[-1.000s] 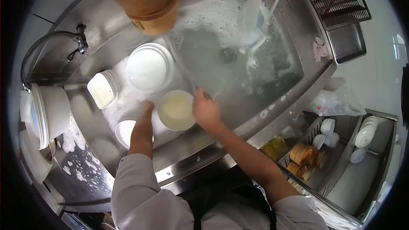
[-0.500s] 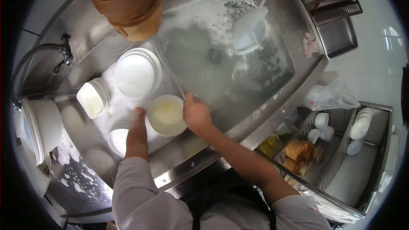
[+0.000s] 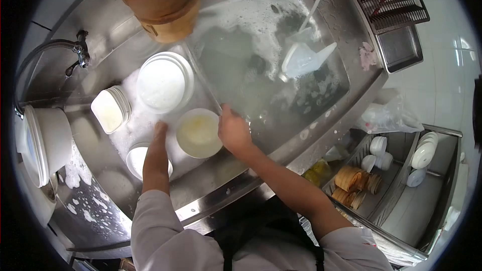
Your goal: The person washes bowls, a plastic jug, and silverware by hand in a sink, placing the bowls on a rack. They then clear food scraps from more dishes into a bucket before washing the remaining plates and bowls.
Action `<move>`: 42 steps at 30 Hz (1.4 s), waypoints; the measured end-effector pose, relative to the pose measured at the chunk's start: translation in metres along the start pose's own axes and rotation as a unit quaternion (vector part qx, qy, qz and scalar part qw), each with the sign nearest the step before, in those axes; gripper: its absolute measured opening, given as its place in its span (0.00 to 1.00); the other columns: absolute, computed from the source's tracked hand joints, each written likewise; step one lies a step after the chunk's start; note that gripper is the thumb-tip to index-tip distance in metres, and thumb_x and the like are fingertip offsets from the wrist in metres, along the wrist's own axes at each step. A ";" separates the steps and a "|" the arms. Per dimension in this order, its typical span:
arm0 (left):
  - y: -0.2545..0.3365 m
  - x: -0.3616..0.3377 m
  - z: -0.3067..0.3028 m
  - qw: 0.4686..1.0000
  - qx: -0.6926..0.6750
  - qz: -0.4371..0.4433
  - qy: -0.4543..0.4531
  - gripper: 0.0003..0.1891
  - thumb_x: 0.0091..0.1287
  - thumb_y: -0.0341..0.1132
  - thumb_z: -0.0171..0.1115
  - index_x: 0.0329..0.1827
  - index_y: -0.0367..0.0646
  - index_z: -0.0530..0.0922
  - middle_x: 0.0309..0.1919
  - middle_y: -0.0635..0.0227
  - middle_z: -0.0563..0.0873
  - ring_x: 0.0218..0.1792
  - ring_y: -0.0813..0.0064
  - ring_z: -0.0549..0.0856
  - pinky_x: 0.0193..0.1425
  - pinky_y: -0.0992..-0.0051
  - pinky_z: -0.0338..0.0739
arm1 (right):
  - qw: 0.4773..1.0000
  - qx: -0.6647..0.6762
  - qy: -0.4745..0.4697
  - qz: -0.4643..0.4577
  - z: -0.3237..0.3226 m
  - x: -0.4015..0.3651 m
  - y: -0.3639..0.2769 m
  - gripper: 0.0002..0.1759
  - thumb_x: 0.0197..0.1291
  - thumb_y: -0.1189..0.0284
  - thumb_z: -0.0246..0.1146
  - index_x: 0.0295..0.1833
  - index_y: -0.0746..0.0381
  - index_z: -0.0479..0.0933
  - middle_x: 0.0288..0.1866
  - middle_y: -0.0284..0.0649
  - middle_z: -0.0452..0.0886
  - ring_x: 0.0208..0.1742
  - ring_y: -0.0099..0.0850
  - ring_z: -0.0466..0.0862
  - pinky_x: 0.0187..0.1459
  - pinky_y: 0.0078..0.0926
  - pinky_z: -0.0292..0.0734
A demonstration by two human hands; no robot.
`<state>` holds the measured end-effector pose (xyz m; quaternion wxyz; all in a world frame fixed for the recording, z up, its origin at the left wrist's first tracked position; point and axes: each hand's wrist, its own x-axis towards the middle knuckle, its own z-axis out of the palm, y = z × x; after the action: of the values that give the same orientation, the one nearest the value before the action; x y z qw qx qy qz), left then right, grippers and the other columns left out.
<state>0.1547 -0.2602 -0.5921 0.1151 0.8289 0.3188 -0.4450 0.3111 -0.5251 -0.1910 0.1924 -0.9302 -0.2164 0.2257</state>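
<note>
My left hand (image 3: 159,131) reaches down into the suds of the left basin, its fingers hidden under the foam. Beside it lie a round bowl with yellowish liquid (image 3: 199,133) and a white bowl (image 3: 138,160), partly behind my forearm. My right hand (image 3: 234,129) is closed at the divider between the basins, right of the yellowish bowl; what it grips, if anything, is hidden. Stacked round white plates (image 3: 161,85) and a stack of squarish white dishes (image 3: 108,111) sit in the foam.
Brown steamer baskets (image 3: 163,7) stand at the back. A translucent jug (image 3: 304,61) floats in the right basin under a hose. A faucet (image 3: 79,52) and white bucket (image 3: 50,143) are left. A crate of dishes (image 3: 401,185) and a dark rack (image 3: 389,0) are right.
The translucent jug has turned and moved slightly right and down in the water. Both hands remain in nearly the same places, and the whole view has shifted slightly.
</note>
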 end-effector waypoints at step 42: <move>0.027 -0.292 -0.120 0.762 -0.563 0.160 0.275 0.11 0.58 0.31 0.58 0.42 0.37 0.81 0.24 0.70 0.81 0.23 0.83 0.78 0.26 0.81 0.73 | 0.363 0.909 0.025 0.204 -0.122 0.038 0.156 0.34 0.58 0.39 0.52 0.39 0.65 0.70 0.36 0.44 0.76 0.37 0.35 0.76 0.40 0.39 0.73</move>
<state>0.1344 -0.3483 -0.2881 0.5383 0.7405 0.3929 0.0869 0.4523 -0.6685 -0.1739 0.8746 -0.2128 0.3208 0.2949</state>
